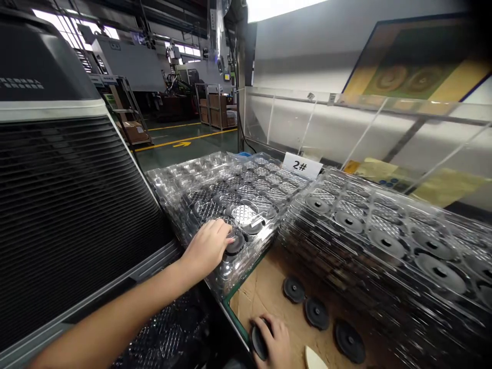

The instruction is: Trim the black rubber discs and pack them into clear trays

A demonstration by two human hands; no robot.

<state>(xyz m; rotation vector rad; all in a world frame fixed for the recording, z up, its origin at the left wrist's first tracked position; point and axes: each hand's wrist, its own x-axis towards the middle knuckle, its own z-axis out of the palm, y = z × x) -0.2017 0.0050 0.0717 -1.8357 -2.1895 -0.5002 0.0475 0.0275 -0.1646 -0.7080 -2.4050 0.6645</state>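
My left hand (pixel 207 247) rests at the near edge of a transparent plastic blister tray (pixel 226 192), its fingertips on a round black disc (pixel 235 244) seated in a tray pocket. The tray holds a silvery dimpled disc (pixel 243 215) just beyond my fingers. My right hand (pixel 273 341) is low on a cardboard sheet (pixel 265 292), gripping a black disc (pixel 259 342) on edge. Several similar black discs with central holes, including one (pixel 317 313), lie on the cardboard near it. Part of the held disc is hidden by my fingers.
A tall stack of transparent trays holding black discs (pixel 384 241) stands to the right. A "2#" label (pixel 302 165) stands behind the trays. A black-grilled machine (pixel 65 205) fills the left side. Beyond it lie a factory floor and machinery.
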